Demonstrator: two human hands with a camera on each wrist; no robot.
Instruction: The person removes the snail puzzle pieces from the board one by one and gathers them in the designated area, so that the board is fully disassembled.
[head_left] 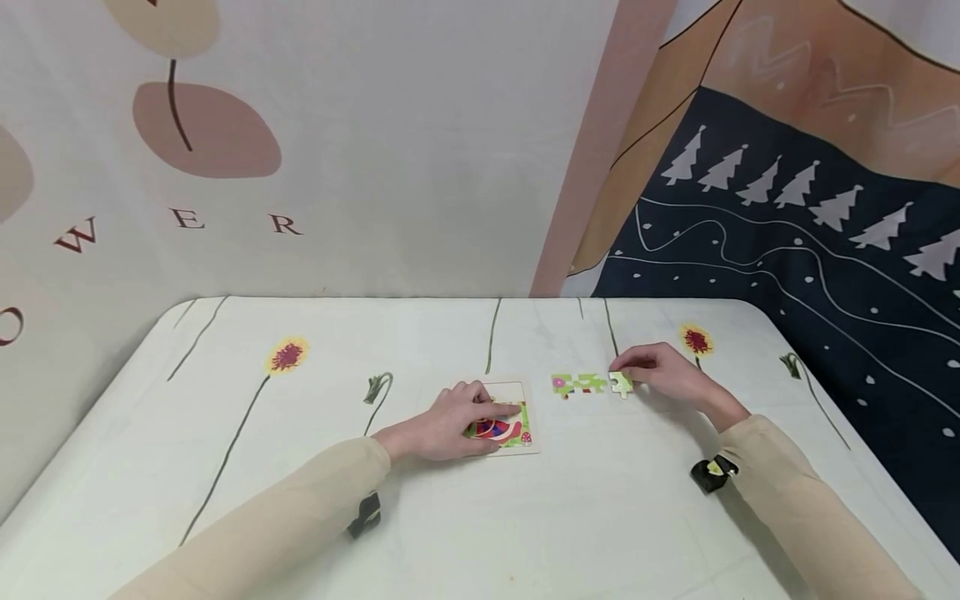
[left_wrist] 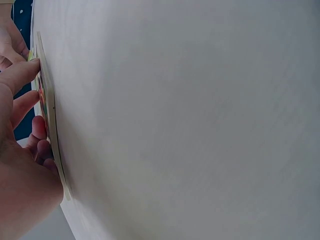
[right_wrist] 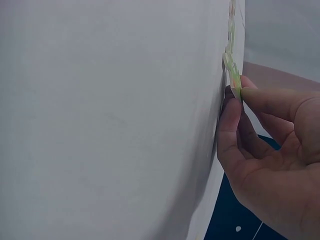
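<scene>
My left hand rests on a small square puzzle board with a pale rim, covering much of its left side. Index finger and thumb lie extended over the colourful picture, and the remaining fingers bend at its far edge. In the left wrist view the board shows edge-on under the fingertips. To the right, my right hand pinches a green jigsaw piece between thumb and fingers. The right wrist view shows that piece tilted, one end raised in the fingertips. More green puzzle pieces lie just left of it.
A white cloth printed with flowers and stems covers the table. Behind stands a pale printed curtain, with a dark blue panel of white trees at the right. Dark camera mounts hang at both wrists.
</scene>
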